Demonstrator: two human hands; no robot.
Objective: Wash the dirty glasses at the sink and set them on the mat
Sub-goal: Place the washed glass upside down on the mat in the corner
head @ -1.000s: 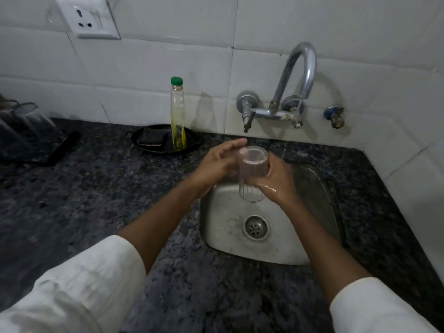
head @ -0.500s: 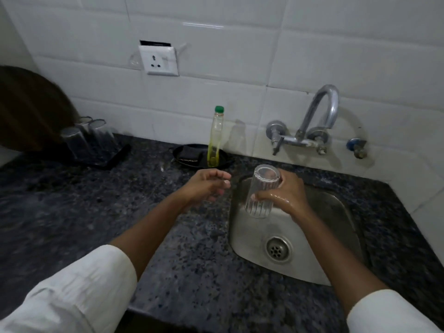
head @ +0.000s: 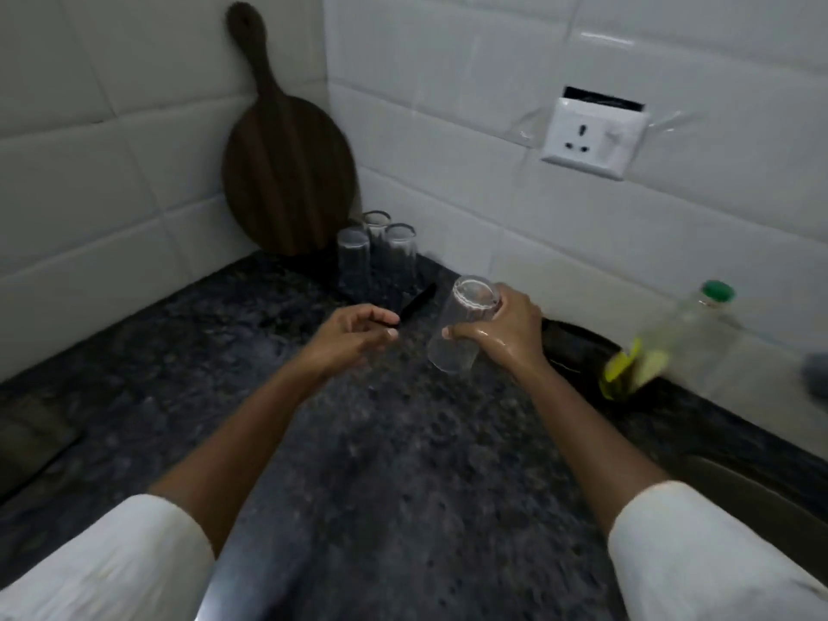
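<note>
My right hand point(head: 504, 333), wet, grips a clear ribbed glass point(head: 461, 327) held upside down and tilted above the dark granite counter. My left hand point(head: 354, 336) hovers just left of it, fingers loosely curled and holding nothing. Three clear glasses point(head: 376, 251) stand upside down on a black mat point(head: 414, 304) in the back corner, beyond both hands. The mat's near edge shows between my hands.
A dark wooden board point(head: 282, 172) leans in the tiled corner behind the glasses. A soap bottle with a green cap point(head: 663, 342) stands on a black dish point(head: 578, 347) at the right. A wall socket point(head: 591, 136) sits above. The sink rim point(head: 739, 481) shows at lower right.
The view has swung left from the sink to the corner with the mat. My right hand has carried the glass leftward off the sink over the counter. My left hand came off the glass and moved alongside.
</note>
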